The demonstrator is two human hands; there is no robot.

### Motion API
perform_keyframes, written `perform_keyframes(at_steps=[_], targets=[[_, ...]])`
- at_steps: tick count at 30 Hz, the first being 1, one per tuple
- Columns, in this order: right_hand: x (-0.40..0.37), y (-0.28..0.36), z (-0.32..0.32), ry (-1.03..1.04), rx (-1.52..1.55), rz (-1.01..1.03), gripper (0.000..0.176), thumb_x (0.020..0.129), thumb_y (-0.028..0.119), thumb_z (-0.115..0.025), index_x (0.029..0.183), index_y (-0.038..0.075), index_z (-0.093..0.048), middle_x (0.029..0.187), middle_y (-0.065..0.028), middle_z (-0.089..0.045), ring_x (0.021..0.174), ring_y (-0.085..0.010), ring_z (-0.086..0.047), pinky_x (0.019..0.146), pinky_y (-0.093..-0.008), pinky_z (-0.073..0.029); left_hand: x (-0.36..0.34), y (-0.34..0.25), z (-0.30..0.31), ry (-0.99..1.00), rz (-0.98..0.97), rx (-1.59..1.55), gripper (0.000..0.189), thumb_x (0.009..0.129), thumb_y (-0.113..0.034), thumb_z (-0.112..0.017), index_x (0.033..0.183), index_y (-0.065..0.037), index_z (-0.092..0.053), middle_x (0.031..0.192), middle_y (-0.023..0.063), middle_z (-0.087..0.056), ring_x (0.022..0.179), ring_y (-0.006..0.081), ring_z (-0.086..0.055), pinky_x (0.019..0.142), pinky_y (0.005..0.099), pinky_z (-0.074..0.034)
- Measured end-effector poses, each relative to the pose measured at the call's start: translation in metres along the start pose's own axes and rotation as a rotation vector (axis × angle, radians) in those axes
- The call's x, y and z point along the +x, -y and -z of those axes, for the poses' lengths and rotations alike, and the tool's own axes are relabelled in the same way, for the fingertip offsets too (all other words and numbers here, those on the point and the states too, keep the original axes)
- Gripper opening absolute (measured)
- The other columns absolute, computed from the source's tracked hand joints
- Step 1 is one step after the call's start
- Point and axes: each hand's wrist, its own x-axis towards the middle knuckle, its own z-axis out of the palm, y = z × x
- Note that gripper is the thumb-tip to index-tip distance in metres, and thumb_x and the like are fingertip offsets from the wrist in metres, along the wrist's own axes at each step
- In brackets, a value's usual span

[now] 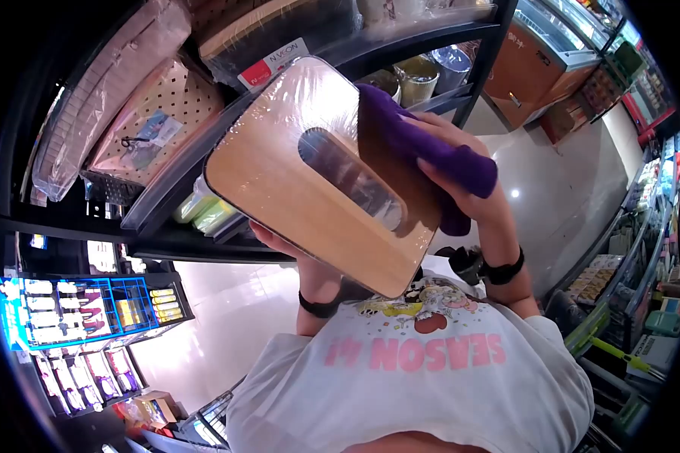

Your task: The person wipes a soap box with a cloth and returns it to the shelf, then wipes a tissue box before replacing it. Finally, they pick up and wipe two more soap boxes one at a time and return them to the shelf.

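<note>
A tissue box cover [279, 174] with a wood-look top and an oval opening is tilted in front of my chest. Clear plastic film wraps it and catches the light. My left hand [273, 240] grips its lower left edge, with most of the fingers hidden behind the box. In my right hand [457, 158] is a bunched purple cloth [393, 124], its folds pressed against the box's upper right side. The fingers curl round the cloth.
Black shelves stand close ahead, holding a pink perforated basket [159, 121], a price tag [276, 64] and several cups [417, 79]. An orange chest freezer [533, 72] is at upper right. A blue wire rack [91, 309] stands left; more stocked shelves line the right.
</note>
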Motion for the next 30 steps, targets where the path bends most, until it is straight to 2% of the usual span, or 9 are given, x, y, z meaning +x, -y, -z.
perform_keyframes(at_steps=[2, 4, 5, 8, 10, 13, 22, 28, 30], targets=[[-0.016, -0.002, -0.005, -0.044, 0.013, -0.004, 0.036, 0.078, 0.012, -0.063, 0.113, 0.005, -0.057, 0.099, -0.0105, -0.059, 0.090, -0.0209, -0.057, 0.083, -0.0286, -0.043, -0.009, 0.004, -0.005, 0.059, 0.001, 0.008, 0.070, 0.081, -0.047, -0.049, 0.133, -0.006, -0.029, 0.132, 0.0163, -0.036, 0.117, 0.0308, -0.043, 0.100, 0.0394, -0.034], [-0.037, -0.001, -0.008, -0.282, 0.409, -0.417, 0.028, 0.082, 0.014, -0.062, 0.108, 0.005, -0.059, 0.099, -0.0043, -0.060, 0.089, -0.0141, -0.056, 0.083, -0.0273, -0.043, -0.016, 0.008, -0.008, 0.085, 0.006, -0.001, 0.069, 0.081, -0.047, -0.049, 0.133, -0.007, -0.029, 0.132, 0.0162, -0.036, 0.117, 0.0307, -0.043, 0.100, 0.0393, -0.034], [-0.042, -0.009, -0.012, -0.340, 0.559, -0.328, 0.027, 0.082, 0.014, -0.062, 0.108, 0.005, -0.058, 0.102, -0.0004, -0.058, 0.091, -0.0103, -0.053, 0.082, -0.0270, -0.043, -0.018, 0.010, -0.011, 0.094, 0.010, -0.005, 0.069, 0.081, -0.047, -0.049, 0.133, -0.007, -0.029, 0.132, 0.0162, -0.036, 0.117, 0.0307, -0.043, 0.100, 0.0393, -0.034], [-0.055, -0.008, -0.009, -0.429, 0.813, -0.378, 0.032, 0.083, 0.012, -0.061, 0.113, 0.003, -0.054, 0.104, -0.0030, -0.058, 0.093, -0.0116, -0.054, 0.081, -0.0277, -0.044, -0.021, 0.014, -0.014, 0.113, 0.031, -0.007, 0.069, 0.082, -0.047, -0.049, 0.133, -0.007, -0.029, 0.132, 0.0160, -0.036, 0.117, 0.0306, -0.043, 0.100, 0.0391, -0.034], [-0.056, -0.004, -0.005, -0.412, 1.025, -0.597, 0.037, 0.084, 0.013, -0.060, 0.118, 0.002, -0.049, 0.106, -0.0053, -0.057, 0.094, -0.0131, -0.055, 0.082, -0.0279, -0.045, -0.019, 0.018, -0.013, 0.118, 0.050, -0.011, 0.068, 0.082, -0.047, -0.049, 0.133, -0.007, -0.029, 0.132, 0.0159, -0.036, 0.117, 0.0306, -0.043, 0.100, 0.0391, -0.034], [-0.063, -0.008, -0.015, -0.426, 1.101, -0.408, 0.036, 0.086, 0.012, -0.058, 0.119, 0.001, -0.048, 0.107, -0.0061, -0.057, 0.095, -0.0136, -0.055, 0.084, -0.0286, -0.046, -0.017, 0.023, -0.013, 0.129, 0.094, -0.022, 0.068, 0.082, -0.047, -0.049, 0.133, -0.008, -0.029, 0.132, 0.0158, -0.036, 0.117, 0.0305, -0.043, 0.100, 0.0389, -0.034], [-0.070, -0.013, -0.014, -0.609, 0.908, -0.290, 0.037, 0.083, 0.009, -0.062, 0.117, 0.003, -0.051, 0.109, -0.0038, -0.056, 0.097, -0.0121, -0.053, 0.085, -0.0285, -0.044, -0.012, 0.029, -0.015, 0.180, 0.225, -0.031, 0.067, 0.082, -0.047, -0.049, 0.133, -0.009, -0.029, 0.132, 0.0154, -0.036, 0.116, 0.0303, -0.043, 0.100, 0.0386, -0.034], [-0.075, 0.001, -0.001, -0.573, 0.607, -0.442, 0.034, 0.082, 0.017, -0.063, 0.112, 0.003, -0.056, 0.114, -0.0075, -0.056, 0.103, -0.0147, -0.051, 0.088, -0.0293, -0.041, 0.023, 0.033, -0.011, 0.040, 0.181, -0.112, 0.066, 0.083, -0.047, -0.049, 0.133, -0.009, -0.030, 0.132, 0.0152, -0.036, 0.116, 0.0302, -0.043, 0.100, 0.0383, -0.034], [-0.066, 0.003, 0.004, -0.505, 0.465, -0.119, 0.032, 0.083, 0.015, -0.060, 0.113, 0.005, -0.057, 0.121, -0.0124, -0.053, 0.112, -0.0212, -0.049, 0.097, -0.0349, -0.035, 0.034, 0.034, -0.007, -0.001, 0.159, -0.161, 0.066, 0.083, -0.047, -0.049, 0.133, -0.009, -0.030, 0.132, 0.0151, -0.036, 0.116, 0.0301, -0.043, 0.100, 0.0383, -0.034]])
